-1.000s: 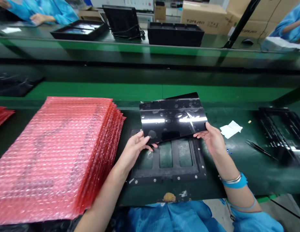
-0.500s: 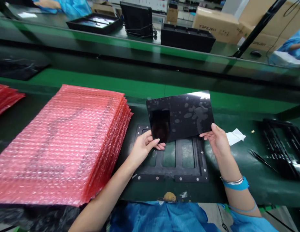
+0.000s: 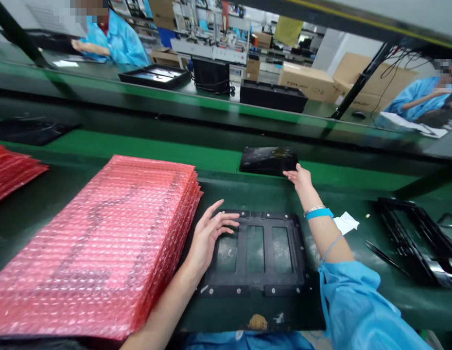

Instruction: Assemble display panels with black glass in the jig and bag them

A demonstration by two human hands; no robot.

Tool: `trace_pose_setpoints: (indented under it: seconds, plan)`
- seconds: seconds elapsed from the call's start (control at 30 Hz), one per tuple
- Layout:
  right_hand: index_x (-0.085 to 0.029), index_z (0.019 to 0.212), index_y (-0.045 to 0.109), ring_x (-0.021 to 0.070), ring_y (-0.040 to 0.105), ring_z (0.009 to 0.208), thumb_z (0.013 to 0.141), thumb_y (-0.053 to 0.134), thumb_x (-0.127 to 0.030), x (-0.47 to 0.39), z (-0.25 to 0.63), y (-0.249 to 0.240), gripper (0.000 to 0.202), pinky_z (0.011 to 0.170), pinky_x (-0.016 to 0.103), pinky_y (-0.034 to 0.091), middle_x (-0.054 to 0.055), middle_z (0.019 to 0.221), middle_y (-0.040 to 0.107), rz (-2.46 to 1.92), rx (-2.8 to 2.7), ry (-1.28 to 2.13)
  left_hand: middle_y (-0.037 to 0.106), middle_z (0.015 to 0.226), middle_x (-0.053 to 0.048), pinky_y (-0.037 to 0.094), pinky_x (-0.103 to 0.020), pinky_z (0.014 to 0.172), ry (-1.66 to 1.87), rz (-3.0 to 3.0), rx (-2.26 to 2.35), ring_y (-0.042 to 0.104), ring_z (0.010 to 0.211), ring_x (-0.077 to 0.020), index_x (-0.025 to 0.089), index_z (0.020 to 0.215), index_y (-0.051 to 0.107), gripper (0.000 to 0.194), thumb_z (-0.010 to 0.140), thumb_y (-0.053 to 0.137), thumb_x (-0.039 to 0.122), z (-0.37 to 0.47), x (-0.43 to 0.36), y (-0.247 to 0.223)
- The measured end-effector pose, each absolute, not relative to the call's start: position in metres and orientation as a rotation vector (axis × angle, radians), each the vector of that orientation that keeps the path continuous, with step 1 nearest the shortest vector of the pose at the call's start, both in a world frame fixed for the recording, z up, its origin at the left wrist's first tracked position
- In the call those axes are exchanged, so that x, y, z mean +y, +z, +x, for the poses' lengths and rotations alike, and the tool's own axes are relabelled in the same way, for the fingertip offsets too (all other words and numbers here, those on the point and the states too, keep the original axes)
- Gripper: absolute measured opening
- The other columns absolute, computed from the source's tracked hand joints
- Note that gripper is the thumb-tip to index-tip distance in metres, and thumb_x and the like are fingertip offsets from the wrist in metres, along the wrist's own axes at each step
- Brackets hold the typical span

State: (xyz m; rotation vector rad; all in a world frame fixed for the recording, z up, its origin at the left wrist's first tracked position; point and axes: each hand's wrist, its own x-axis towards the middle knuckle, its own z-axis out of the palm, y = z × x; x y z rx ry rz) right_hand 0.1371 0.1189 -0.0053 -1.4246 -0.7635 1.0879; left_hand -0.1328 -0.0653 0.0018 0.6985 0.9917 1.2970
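Note:
My right hand (image 3: 300, 178) reaches forward and grips the near right corner of a glossy black screen panel (image 3: 268, 160), which is at the green strip along the back of the bench. Smudges mark the panel's face. My left hand (image 3: 210, 232) holds nothing; its fingers are spread above the upper left corner of a black frame-shaped fixture (image 3: 255, 284). That fixture has rectangular openings and round metal studs round its border, and it lies flat on the dark green bench. Left of it stands a tall stack of red bubble-wrap bags (image 3: 98, 243).
Tweezers (image 3: 384, 255), a white paper scrap (image 3: 346, 223) and stacked black frames (image 3: 411, 238) lie to the right. More red bags (image 3: 14, 170) are at far left. Beyond the raised green ledge stand a monitor (image 3: 210, 75), black trays and cartons; two people in blue sit there.
The screen panel has gone forward, away from me, with my right hand on it. My left hand has let go of it and opened. The camera view has tilted up.

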Motion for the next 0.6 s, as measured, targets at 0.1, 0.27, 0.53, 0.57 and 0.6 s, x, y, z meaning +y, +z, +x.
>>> trace_pose_setpoints:
  seconds: [0.1,0.27,0.53,0.57,0.6]
  plan:
    - [-0.014,0.104,0.062,0.0092,0.061,0.061,0.098,0.054,-0.043,0.113,0.157,-0.002,0.031,0.057,0.025,0.053,-0.001,0.081,0.066,-1.546,-0.726,1.075,0.077,0.094,-0.015,0.051,-0.031,0.068,1.283,0.703,0.992,0.072,0.078,-0.0238,0.011,0.134,0.047,0.071,0.074,0.074,0.039,-0.133,-0.067,0.002]
    - [-0.014,0.106,0.059,0.0121,0.061,0.044,0.093,0.057,-0.03,0.077,0.174,0.003,0.021,0.041,0.018,0.036,-0.001,0.053,0.066,-1.581,-0.815,1.041,0.077,0.096,-0.015,0.05,-0.032,0.067,1.262,0.819,1.006,0.072,0.079,-0.0242,0.013,0.13,0.049,0.064,0.077,0.072,0.04,-0.131,-0.068,0.003]
    - [-0.013,0.087,0.072,0.0162,0.063,0.047,0.06,0.079,-0.052,-0.027,0.163,-0.004,0.048,0.044,0.023,0.04,0.01,0.062,0.073,-1.441,-1.086,1.225,0.071,0.122,-0.008,0.054,-0.038,0.083,1.436,1.434,1.267,0.069,0.103,-0.0258,0.034,0.133,0.055,0.051,0.084,0.068,0.027,-0.129,-0.132,0.024]
    - [-0.014,0.086,0.073,0.0163,0.063,0.048,0.06,0.079,-0.055,-0.036,0.163,-0.008,0.049,0.045,0.024,0.041,0.01,0.063,0.073,-1.436,-1.097,1.222,0.07,0.125,-0.006,0.054,-0.04,0.084,1.491,1.483,1.312,0.068,0.108,-0.0275,0.038,0.133,0.056,0.054,0.082,0.07,0.026,-0.135,-0.145,0.031]
    - [-0.015,0.086,0.074,0.0163,0.064,0.049,0.061,0.079,-0.057,-0.043,0.164,-0.012,0.05,0.045,0.024,0.042,0.01,0.063,0.073,-1.431,-1.1,1.205,0.068,0.126,-0.003,0.054,-0.043,0.087,1.587,1.484,1.393,0.065,0.112,-0.0294,0.041,0.129,0.059,0.055,0.078,0.073,0.025,-0.143,-0.156,0.039]
